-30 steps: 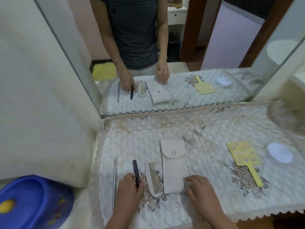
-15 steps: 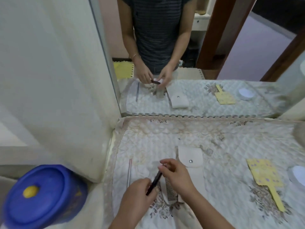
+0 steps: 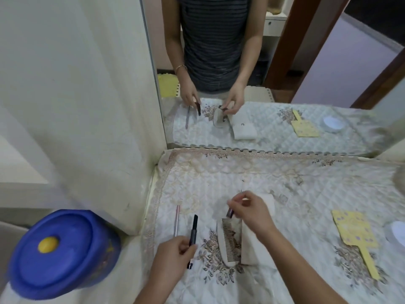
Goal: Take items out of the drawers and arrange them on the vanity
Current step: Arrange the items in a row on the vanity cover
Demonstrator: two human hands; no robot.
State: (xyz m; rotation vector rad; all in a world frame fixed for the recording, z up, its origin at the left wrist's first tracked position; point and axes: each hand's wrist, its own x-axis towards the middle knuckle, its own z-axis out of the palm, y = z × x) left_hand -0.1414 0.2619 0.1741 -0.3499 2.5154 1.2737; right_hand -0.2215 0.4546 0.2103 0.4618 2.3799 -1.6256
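Note:
My left hand [image 3: 174,252] pinches a slim black makeup pen [image 3: 193,230] above the quilted vanity cloth [image 3: 295,189], its tip pointing away from me. My right hand [image 3: 249,212] is raised a little to the right and grips the pen's dark cap [image 3: 229,212]. Under the right hand lie a cream comb [image 3: 228,242] and a cream snap pouch [image 3: 252,244], side by side. A thin pink-silver stick [image 3: 176,220] lies left of the pen.
A yellow hand mirror [image 3: 356,231] and a white round lid [image 3: 397,232] rest at the right. A blue tub with a yellow knob [image 3: 59,251] stands off the vanity's left side. The wall mirror [image 3: 274,73] stands at the back, a white panel [image 3: 87,95] to the left.
The pen was lifted off the cloth by my left hand, my right hand joined it, and now the cap is pulled off and the hands are apart. The view shifted left.

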